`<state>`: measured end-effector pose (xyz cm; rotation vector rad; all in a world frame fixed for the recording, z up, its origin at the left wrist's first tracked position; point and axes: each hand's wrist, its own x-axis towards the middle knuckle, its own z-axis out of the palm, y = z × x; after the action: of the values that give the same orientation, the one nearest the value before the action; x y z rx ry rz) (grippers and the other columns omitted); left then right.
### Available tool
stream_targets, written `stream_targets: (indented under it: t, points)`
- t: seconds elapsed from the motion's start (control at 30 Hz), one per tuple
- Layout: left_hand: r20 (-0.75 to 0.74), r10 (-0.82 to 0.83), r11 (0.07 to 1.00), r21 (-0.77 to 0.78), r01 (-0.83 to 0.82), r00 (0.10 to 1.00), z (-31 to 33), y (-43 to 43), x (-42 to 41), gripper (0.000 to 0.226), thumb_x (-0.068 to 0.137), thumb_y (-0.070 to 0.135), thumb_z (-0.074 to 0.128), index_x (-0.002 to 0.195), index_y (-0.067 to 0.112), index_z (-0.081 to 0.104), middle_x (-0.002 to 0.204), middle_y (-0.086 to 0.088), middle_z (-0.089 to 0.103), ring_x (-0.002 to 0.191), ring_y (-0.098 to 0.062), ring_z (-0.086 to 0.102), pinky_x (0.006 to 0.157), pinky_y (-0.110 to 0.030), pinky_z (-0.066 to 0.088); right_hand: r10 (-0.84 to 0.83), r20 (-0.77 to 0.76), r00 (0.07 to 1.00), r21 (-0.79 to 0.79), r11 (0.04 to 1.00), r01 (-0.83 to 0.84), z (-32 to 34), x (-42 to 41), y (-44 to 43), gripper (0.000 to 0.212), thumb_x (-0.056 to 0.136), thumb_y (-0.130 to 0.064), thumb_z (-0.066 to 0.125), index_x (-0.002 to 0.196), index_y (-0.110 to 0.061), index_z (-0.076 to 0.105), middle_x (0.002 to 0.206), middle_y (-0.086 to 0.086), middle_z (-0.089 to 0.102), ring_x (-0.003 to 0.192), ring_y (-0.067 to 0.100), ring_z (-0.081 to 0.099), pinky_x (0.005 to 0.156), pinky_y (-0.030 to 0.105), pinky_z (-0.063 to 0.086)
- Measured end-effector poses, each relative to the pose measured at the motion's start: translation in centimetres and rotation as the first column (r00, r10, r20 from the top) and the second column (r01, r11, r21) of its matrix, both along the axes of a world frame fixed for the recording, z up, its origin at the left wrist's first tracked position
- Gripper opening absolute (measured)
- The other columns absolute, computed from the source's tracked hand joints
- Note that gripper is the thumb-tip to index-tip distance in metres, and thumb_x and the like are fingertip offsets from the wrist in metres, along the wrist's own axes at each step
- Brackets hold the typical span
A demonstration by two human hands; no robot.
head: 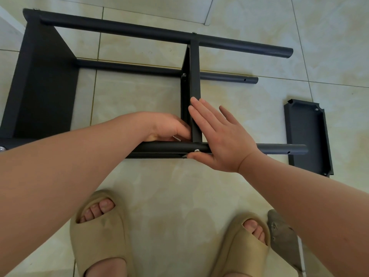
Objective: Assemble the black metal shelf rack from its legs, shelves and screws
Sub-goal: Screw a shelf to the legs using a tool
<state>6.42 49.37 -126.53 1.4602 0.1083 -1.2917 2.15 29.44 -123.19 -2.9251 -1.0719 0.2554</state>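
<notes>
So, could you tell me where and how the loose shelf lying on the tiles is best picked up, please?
Probably by the long raised lips of the loose shelf. It lies tray-side up, clear of the rack, so a hand from above can pinch one flange; the right hand is nearer.

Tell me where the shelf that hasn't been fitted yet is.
The loose shelf lies flat on the floor tiles at the right of the head view, just past the free end of the near leg, beyond the right hand.
</notes>
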Motion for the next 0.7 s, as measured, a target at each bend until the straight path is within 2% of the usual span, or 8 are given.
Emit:
stream_targets:
  t: [0.07,0.23,0.33,0.4,0.5,0.6,0.7]
  points:
    - [-0.026,0.002,1.0,-0.031,-0.003,1.0,-0.01,0.09,0.02,0.013,0.087,0.0,0.061,0.088,0.007,0.073,0.09,-0.019,0.072,0.082,-0.031,0.071,0.079,-0.041,0.058,0.002,0.001,1.0,-0.004,1.0,-0.002,-0.04,0.0,0.02,0.099,0.092,-0.077,0.034,0.162,-0.01,0.013,0.17,0.004,0.003,0.157,0.022,0.004,0.123,0.053,0.02]
    - [-0.076,0.015,0.999,-0.045,-0.019,0.997,0.13,-0.11,0.11,0.016,0.092,0.002,0.054,0.097,0.006,0.069,0.096,-0.017,0.069,0.087,-0.032,0.067,0.092,-0.047,0.052,0.001,-0.001,1.0,-0.016,1.0,-0.001,-0.06,0.02,0.01,0.099,0.092,-0.078,0.032,0.162,-0.011,0.011,0.17,0.004,0.002,0.157,0.021,0.003,0.124,0.052,0.019]
    - [-0.01,-0.063,0.998,0.017,0.063,0.998,0.28,-0.16,0.1,0.015,0.092,0.012,0.059,0.089,0.011,0.073,0.087,-0.01,0.072,0.076,-0.023,0.069,0.076,-0.036,0.055,0.001,0.003,1.0,0.004,1.0,-0.001,-0.02,0.01,-0.03,0.099,0.092,-0.077,0.033,0.162,-0.01,0.013,0.17,0.005,0.004,0.157,0.023,0.006,0.123,0.053,0.021]
    - [0.023,-0.052,0.998,0.029,0.051,0.998,0.26,-0.16,0.05,0.014,0.09,0.01,0.063,0.084,0.01,0.075,0.084,-0.012,0.074,0.073,-0.023,0.071,0.067,-0.032,0.057,0.001,0.006,1.0,0.005,1.0,-0.002,0.01,0.02,-0.07,0.099,0.092,-0.076,0.034,0.162,-0.009,0.013,0.17,0.005,0.005,0.157,0.023,0.006,0.123,0.054,0.021]
    - [0.001,-0.004,1.0,-0.016,0.004,1.0,0.0,-0.05,-0.01,0.03,0.089,0.002,0.06,0.067,0.013,0.077,0.075,-0.014,0.073,0.066,-0.022,0.072,0.06,-0.028,0.057,0.003,0.003,1.0,-0.001,1.0,-0.003,0.03,0.04,-0.03,0.099,0.092,-0.076,0.034,0.162,-0.01,0.012,0.17,0.005,0.004,0.157,0.023,0.006,0.123,0.053,0.021]
    - [-0.061,0.016,0.997,-0.07,-0.02,0.998,0.03,0.03,-0.02,0.038,0.089,-0.004,0.053,0.066,0.014,0.077,0.076,-0.014,0.071,0.069,-0.023,0.07,0.068,-0.033,0.058,0.005,0.003,1.0,-0.008,1.0,-0.005,0.04,0.0,0.03,0.099,0.092,-0.077,0.032,0.162,-0.01,0.012,0.17,0.005,0.004,0.157,0.023,0.005,0.123,0.053,0.021]
    - [-0.095,0.02,0.998,-0.059,-0.026,0.995,0.35,-0.01,0.06,0.022,0.091,-0.001,0.052,0.093,0.006,0.072,0.095,-0.019,0.07,0.086,-0.031,0.068,0.088,-0.045,0.055,0.002,0.006,1.0,-0.003,1.0,-0.002,0.02,-0.01,0.06,0.099,0.092,-0.077,0.033,0.162,-0.01,0.013,0.17,0.005,0.005,0.157,0.023,0.006,0.123,0.054,0.022]
